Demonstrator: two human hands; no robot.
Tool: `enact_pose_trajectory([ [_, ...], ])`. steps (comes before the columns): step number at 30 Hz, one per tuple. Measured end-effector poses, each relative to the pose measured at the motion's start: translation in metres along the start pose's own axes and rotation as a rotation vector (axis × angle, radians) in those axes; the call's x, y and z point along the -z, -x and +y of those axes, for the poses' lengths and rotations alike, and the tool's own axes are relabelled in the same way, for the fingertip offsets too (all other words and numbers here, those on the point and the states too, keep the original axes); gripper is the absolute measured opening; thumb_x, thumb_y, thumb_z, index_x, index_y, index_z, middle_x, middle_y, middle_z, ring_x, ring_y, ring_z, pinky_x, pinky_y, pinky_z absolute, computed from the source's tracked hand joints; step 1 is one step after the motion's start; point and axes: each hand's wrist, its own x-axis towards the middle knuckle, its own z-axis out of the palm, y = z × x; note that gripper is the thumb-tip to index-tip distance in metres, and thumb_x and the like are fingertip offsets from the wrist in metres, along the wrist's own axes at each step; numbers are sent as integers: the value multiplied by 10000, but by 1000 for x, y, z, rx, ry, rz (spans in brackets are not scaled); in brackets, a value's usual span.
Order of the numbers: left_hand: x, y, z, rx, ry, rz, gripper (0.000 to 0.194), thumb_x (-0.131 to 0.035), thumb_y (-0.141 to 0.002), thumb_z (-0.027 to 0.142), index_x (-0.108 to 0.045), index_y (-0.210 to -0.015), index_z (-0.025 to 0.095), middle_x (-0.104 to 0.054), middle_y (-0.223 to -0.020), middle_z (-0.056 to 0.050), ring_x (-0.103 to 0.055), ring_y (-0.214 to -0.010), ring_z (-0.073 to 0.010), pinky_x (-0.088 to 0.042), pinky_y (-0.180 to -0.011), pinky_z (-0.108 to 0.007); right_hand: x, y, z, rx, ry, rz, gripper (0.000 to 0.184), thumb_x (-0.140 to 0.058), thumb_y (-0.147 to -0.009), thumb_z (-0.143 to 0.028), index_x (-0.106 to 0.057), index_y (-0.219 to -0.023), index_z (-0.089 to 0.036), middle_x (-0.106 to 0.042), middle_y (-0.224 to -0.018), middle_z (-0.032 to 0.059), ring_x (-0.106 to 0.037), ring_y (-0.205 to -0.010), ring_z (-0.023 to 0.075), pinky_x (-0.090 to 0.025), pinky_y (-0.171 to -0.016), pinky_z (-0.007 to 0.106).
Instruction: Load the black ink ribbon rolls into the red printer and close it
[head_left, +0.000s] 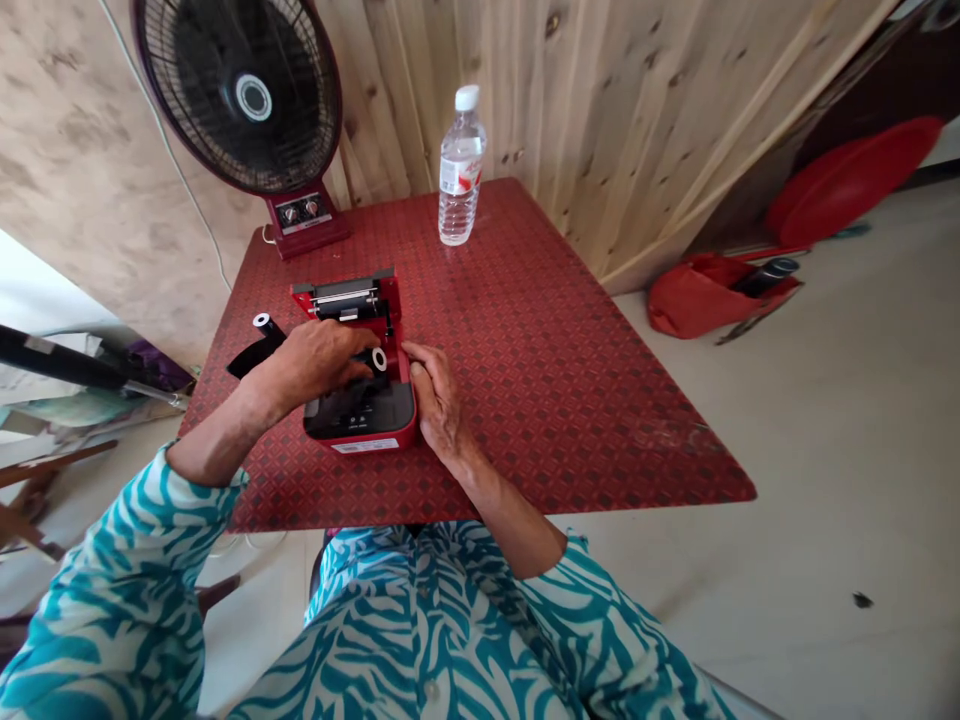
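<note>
One red-black machine (361,412): gaping.
Left hand (313,356): I'm clamping black roll (379,361).
Right hand (439,400): closure unclear.
Table (525,350), wall (555,110): spreading beneath, beyond.

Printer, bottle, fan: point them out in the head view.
Printer (365,412): head view, on the black top of its front part.
Bottle (460,176): head view, on its label.
Fan (253,97): head view, on the round hub at the middle of its grille.
</note>
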Motion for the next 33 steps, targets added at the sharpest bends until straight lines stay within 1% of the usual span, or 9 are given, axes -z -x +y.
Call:
enact_pose_trajectory([
  [4,12,2,6,10,-40,-54,250,-615,-898,291,-671,-1139,254,-739,-1075,-55,-694,-995,-278,-524,-785,-338,0,-1,0,4,-2,2,325,-357,-994,-384,-596,-1183,-271,-607,-1178,69,-559,-1150,198,-441,-1045,400],
  [8,8,4,10,14,-108,-55,296,-598,-908,270,-644,-1199,238,-695,-1196,-89,-662,-1079,-307,-531,-809,-369,-2,-1,1,23,-20,11,322,-357,-993,-368,-598,-1174,-256,-610,-1172,81,-564,-1144,201,-449,-1040,413],
  [14,-4,-20,15,25,-135,-186,243,-551,-901,174,-694,-1096,155,-722,-1087,-146,-675,-1041,-313,-532,-811,-370,-2,-1,-1,16,-16,20,320,-360,-988,-357,-600,-1167,-241,-614,-1167,90,-570,-1136,208,-455,-1034,421],
  [18,-8,-25,10,24,-105,-205,209,-574,-886,184,-700,-1051,162,-734,-1045,-124,-686,-1011,-290,-530,-821,-348,0,-1,-2,14,-6,4,319,-357,-989,-358,-598,-1168,-249,-616,-1170,86,-567,-1139,209,-450,-1036,423],
  [20,-8,-16,5,2,-36,-140,258,-580,-891,217,-676,-1129,182,-721,-1122,-111,-677,-1042,-283,-530,-848,-354,0,-1,-2,11,-1,6,325,-356,-990,-369,-599,-1170,-251,-616,-1169,85,-567,-1138,211,-448,-1037,424],
  [23,-9,13,-2,-47,154,88,351,-551,-929,351,-631,-1229,186,-689,-1223,-101,-658,-1096,-269,-512,-931,-376,1,-1,-3,1,3,-4,339,-352,-992,-387,-598,-1181,-249,-616,-1178,86,-562,-1146,215,-440,-1045,427],
  [25,-11,34,-4,-93,296,209,400,-514,-945,456,-640,-1220,193,-711,-1178,-79,-676,-1056,-238,-512,-941,-350,2,-1,-3,-4,5,-17,343,-352,-993,-396,-597,-1187,-254,-615,-1187,82,-555,-1156,215,-432,-1053,426],
  [29,-22,61,-1,-211,370,279,439,-508,-939,518,-654,-1195,192,-721,-1151,-84,-673,-1065,-233,-525,-941,-363,2,0,-1,-15,-2,-14,345,-359,-991,-422,-601,-1185,-270,-609,-1198,75,-551,-1163,211,-428,-1057,414],
  [33,-32,67,5,-182,378,348,390,-476,-971,447,-636,-1199,174,-733,-1100,-94,-699,-985,-220,-551,-867,-349,2,0,0,-26,7,-16,341,-362,-989,-426,-598,-1185,-277,-611,-1189,70,-558,-1144,208,-436,-1044,418],
])
